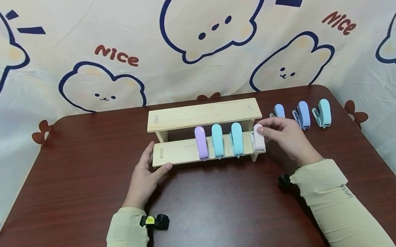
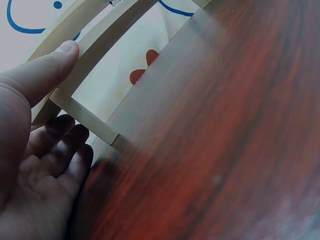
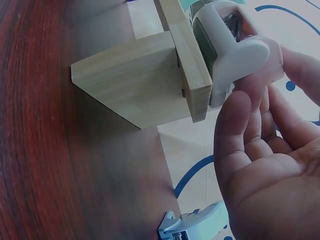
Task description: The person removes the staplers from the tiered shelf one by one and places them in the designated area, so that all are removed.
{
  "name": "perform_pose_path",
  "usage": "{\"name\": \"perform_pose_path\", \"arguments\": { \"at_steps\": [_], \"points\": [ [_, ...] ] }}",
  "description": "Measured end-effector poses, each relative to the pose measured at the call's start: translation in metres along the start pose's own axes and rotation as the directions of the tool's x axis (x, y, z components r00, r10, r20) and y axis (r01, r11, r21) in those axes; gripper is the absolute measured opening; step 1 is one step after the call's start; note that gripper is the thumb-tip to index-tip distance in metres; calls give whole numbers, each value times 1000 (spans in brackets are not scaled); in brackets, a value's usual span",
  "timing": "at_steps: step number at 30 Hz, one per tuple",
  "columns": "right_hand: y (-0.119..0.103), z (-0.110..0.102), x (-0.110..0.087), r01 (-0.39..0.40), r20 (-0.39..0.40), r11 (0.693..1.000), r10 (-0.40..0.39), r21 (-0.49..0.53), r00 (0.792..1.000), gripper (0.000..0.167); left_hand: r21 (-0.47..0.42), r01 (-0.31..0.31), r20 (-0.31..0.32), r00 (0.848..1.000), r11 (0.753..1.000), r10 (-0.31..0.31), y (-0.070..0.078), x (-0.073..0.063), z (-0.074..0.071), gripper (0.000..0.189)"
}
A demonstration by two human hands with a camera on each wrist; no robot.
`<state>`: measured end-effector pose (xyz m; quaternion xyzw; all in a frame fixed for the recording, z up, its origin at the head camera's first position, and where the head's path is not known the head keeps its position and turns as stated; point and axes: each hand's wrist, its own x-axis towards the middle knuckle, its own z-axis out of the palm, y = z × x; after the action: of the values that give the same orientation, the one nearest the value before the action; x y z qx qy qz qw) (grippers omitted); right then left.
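A small two-tier wooden rack (image 1: 202, 114) stands on the table. On its lower shelf (image 1: 177, 152) are a purple stapler (image 1: 201, 142), a turquoise stapler (image 1: 218, 140), a second turquoise stapler (image 1: 237, 139) and, at the right end, a white stapler (image 1: 257, 138). My right hand (image 1: 290, 138) pinches the white stapler between thumb and fingers; in the right wrist view the white stapler (image 3: 235, 55) sits against the shelf board (image 3: 187, 65). At the shelf's left end my left hand (image 1: 144, 177) grips the board, thumb along the front edge, other fingers curled around the end.
Right of the rack, three more staplers stand on the table: a blue one (image 1: 279, 111) partly hidden by my right hand, a periwinkle one (image 1: 303, 115) and a pale teal one (image 1: 323, 114). A printed cloth (image 1: 159, 77) hangs behind the dark wooden table (image 1: 215, 225).
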<state>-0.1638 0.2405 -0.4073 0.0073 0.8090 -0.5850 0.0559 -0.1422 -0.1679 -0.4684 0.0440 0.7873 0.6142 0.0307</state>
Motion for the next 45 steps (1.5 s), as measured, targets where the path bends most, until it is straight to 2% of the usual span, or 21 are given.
{"name": "perform_pose_path", "arguments": {
  "at_steps": [7, 14, 18, 23, 27, 34, 45],
  "points": [
    [2, -7, 0, 3, 5, 1000, -3, 14, 1000, 45, 11, 0, 2, 1000, 1000, 0, 1, 1, -1, 95],
    [1, -19, -2, 0, -10, 996, 1, 89, 1000, 46, 14, 3, -4, 1000, 1000, -3, 2, 2, 1, 95],
    [2, -26, -5, 3, -46, 997, 0, 71, 999, 50, 4, 15, 6, 1000, 1000, -15, 1, 2, 4, 96],
    [7, -32, -11, -3, -75, 998, 8, 68, 997, 47, 5, 25, 3, 1000, 1000, -25, 1, 1, 6, 96],
    [13, -36, -15, -15, -78, 997, 21, 81, 997, 46, 20, 28, -1, 1000, 999, -28, 2, 0, 4, 96],
    [20, -45, -18, -25, -76, 999, 29, 44, 997, 48, 31, 20, -6, 1000, 999, -20, 2, 0, 1, 96],
    [28, -57, -22, -120, -118, 992, 123, 31, 985, 59, 15, 17, -10, 1000, 1000, -17, 3, 0, 2, 95]
  ]
}}
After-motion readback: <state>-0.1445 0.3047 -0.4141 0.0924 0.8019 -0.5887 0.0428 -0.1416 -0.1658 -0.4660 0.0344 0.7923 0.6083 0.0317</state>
